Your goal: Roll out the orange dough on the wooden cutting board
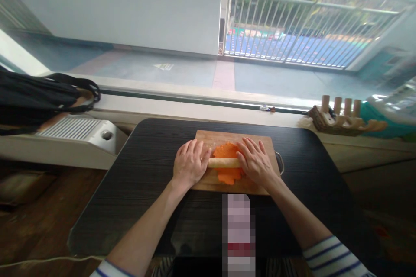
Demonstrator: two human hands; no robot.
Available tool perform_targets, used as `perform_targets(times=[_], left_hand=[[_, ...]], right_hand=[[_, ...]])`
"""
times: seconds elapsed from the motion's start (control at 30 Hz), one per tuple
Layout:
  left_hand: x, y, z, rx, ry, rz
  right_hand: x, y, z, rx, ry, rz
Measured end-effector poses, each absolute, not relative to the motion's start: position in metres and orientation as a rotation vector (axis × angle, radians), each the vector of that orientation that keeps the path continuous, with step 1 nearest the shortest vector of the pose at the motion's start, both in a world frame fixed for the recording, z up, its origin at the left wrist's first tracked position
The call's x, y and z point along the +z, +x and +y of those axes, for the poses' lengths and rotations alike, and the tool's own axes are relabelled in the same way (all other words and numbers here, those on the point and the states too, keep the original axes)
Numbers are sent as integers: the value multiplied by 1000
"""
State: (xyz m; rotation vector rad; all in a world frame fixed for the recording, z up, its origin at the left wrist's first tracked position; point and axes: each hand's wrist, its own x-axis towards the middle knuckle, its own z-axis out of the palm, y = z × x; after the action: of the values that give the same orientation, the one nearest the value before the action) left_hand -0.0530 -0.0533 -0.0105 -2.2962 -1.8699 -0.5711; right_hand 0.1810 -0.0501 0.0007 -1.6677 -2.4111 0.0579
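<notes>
A pale wooden rolling pin [224, 163] lies crosswise over a flattened sheet of orange dough [230, 177], whose edge is uneven. My left hand [191, 162] is closed over the pin's left end, fingers pointing forward and thumb beside the shaft. The other end is under my right hand [256, 160], which holds it beneath the palm with fingers extended past it. Both pin ends are hidden by the hands. Under the dough is a wooden cutting board [203, 185] with a metal handle [280, 163] on its right side.
The board rests on a dark table [130, 190] with rounded corners. A black bag [35, 99] sits at the left beside a white slatted unit [87, 132]. On the right of the windowsill stand a wooden peg holder [338, 117] and a teal container [383, 114]. A blurred patch covers the front middle.
</notes>
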Motion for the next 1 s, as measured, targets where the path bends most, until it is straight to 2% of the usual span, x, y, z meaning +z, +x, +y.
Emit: perform_targets(times=[0.23,0.57,1.0], left_hand=[[-8,-51,-40,-585,-2254,-1899],[-18,-57,-84,-721,-2339,-1717],[-7,-49,-6,-650,-2239,-2003]], right_hand=[[1,178,-36,95,-1756,-2360],[1,183,-82,24,-1656,-2387],[6,174,-7,210,-1938,-2247]])
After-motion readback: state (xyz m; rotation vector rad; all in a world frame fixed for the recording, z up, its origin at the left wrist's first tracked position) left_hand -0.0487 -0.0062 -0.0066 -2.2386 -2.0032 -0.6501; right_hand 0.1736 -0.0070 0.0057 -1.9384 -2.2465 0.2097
